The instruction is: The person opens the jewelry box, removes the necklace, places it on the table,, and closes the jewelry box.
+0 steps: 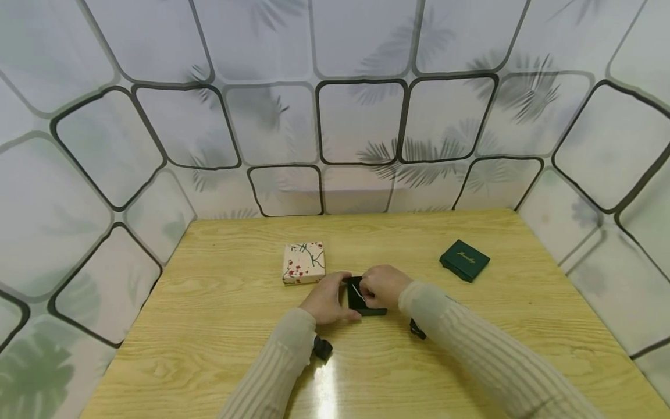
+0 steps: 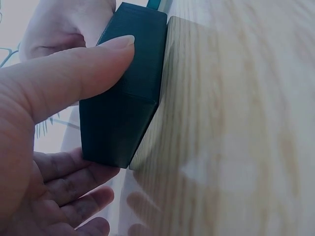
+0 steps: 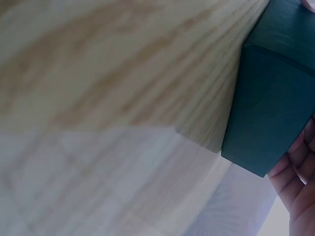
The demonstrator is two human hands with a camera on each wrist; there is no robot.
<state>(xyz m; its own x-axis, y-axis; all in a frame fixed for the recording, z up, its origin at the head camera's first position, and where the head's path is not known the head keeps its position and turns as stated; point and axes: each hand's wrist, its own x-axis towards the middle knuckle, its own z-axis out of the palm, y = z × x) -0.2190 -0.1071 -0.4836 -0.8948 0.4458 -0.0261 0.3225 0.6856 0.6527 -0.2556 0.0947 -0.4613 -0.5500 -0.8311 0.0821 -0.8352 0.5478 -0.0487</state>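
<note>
A dark green open box point(image 1: 370, 312) with a black inside lies on the table in front of me. My left hand point(image 1: 325, 299) grips its left side, thumb along the near wall point(image 2: 142, 54) and fingers at the far end. Over the inside of the box is my right hand point(image 1: 384, 287), its fingers curled down and pinching a thin silvery strand point(image 1: 359, 290). Most of the strand is hidden under the fingers. The right wrist view shows the box's right side point(image 3: 270, 108), with left-hand fingers point(image 3: 298, 167) behind it.
A cream box with red blossoms point(image 1: 303, 263) lies behind my left hand. To the right lies a dark green lid point(image 1: 464, 260) with gold lettering. The wooden table point(image 1: 235, 326) meets a patterned cloth wall point(image 1: 361, 125) at its back and sides.
</note>
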